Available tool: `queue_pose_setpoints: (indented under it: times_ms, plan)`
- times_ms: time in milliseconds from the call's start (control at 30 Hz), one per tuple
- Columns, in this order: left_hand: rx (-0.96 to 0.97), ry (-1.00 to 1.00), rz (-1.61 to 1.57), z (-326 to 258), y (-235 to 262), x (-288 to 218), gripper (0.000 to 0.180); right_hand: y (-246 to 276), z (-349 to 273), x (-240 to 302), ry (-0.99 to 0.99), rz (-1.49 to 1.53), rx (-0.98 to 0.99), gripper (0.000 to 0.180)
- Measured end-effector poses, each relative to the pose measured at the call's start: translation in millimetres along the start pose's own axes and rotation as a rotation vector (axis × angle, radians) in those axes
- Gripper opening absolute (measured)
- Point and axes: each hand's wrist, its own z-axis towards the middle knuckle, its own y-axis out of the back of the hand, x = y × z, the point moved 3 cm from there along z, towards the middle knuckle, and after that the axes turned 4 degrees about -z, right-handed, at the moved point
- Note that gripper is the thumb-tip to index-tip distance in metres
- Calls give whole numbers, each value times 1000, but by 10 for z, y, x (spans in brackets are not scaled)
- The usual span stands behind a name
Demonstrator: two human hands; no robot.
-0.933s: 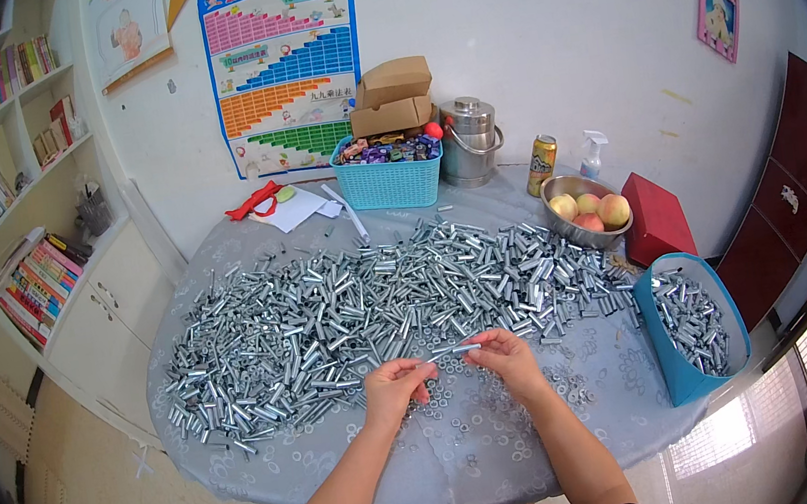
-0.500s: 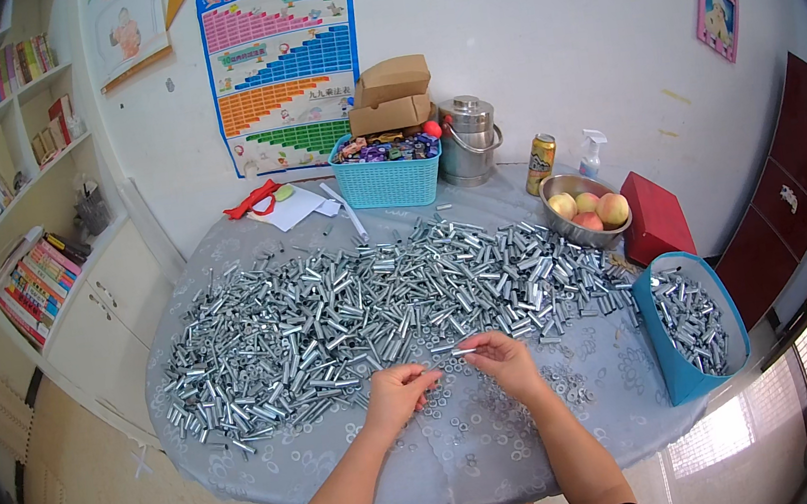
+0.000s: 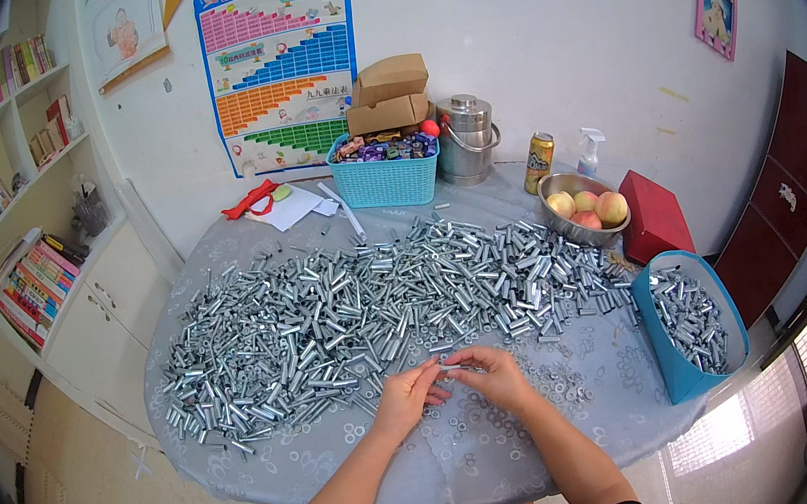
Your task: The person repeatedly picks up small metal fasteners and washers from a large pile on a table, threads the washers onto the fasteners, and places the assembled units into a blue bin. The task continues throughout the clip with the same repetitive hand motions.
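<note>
A small silver metal bolt or sleeve [image 3: 450, 367] is pinched between the fingertips of my right hand [image 3: 497, 379]. My left hand [image 3: 406, 398] meets it at the other end, thumb and forefinger closed; whether it grips that end or a small ring on it is too small to tell. Just beyond both hands spreads a wide heap of shiny metal sleeves and bolts [image 3: 330, 311]. Loose washers and nuts [image 3: 561, 384] lie flat on the cloth to the right of my right hand, with more around and under my hands.
The table [image 3: 353, 495] wears a grey patterned cloth. At right stands a blue fabric bin [image 3: 674, 360] full of metal pieces. Along the back are a turquoise basket [image 3: 383, 184], a steel canister [image 3: 466, 138], a can [image 3: 539, 163], a spray bottle [image 3: 590, 151], a fruit bowl [image 3: 577, 229] and a red box [image 3: 656, 216].
My hands have come together: the right moved left with the metal piece, and the left moved slightly right and up to meet its end.
</note>
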Motion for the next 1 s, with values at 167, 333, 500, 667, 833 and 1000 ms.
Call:
queue_pose_setpoints:
  times_ms: [167,333,500,667,833,1000]
  plan:
    - [43,16,53,67,128,67,28,-15,0,41,-22,47,-56,21]
    - [-176,-31,-117,126,253,-44,21,64,27,33,52,-313,-108,12]
    - [-187,-11,-161,118,262,-62,22,66,12,11,264,-707,-28,13]
    - [-172,-15,-148,111,234,-54,23,-17,25,4,256,-837,-54,14]
    - [-171,-19,-140,122,243,-19,22,-15,37,12,183,-826,3,12]
    - [-175,-19,-134,110,225,-37,22,-25,31,8,150,-813,33,14]
